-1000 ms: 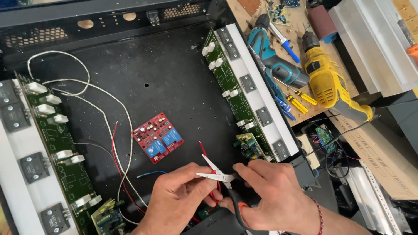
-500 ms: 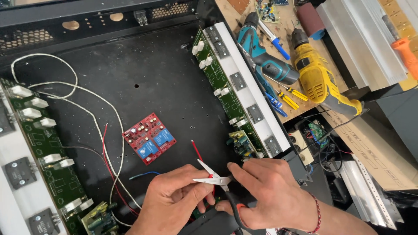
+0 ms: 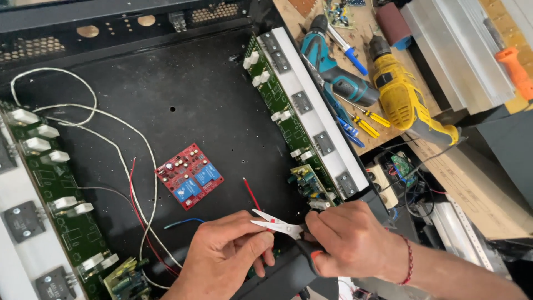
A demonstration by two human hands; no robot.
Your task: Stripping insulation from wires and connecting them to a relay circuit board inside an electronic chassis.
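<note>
Inside an open black chassis (image 3: 183,83), the right hand (image 3: 355,244) grips small scissors (image 3: 277,224), blades slightly parted around a thin red wire (image 3: 251,193). The left hand (image 3: 227,253) pinches that wire just beside the blades. A red relay board (image 3: 189,175) lies further left. 2 cordless drills, teal (image 3: 333,69) and yellow (image 3: 405,100), rest on the worktop (image 3: 302,14) far right.

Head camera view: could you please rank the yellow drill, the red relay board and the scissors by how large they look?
1. yellow drill, clearly largest.
2. red relay board.
3. scissors; the right hand hides its handles, so this ranking against the board is unsure.
</note>
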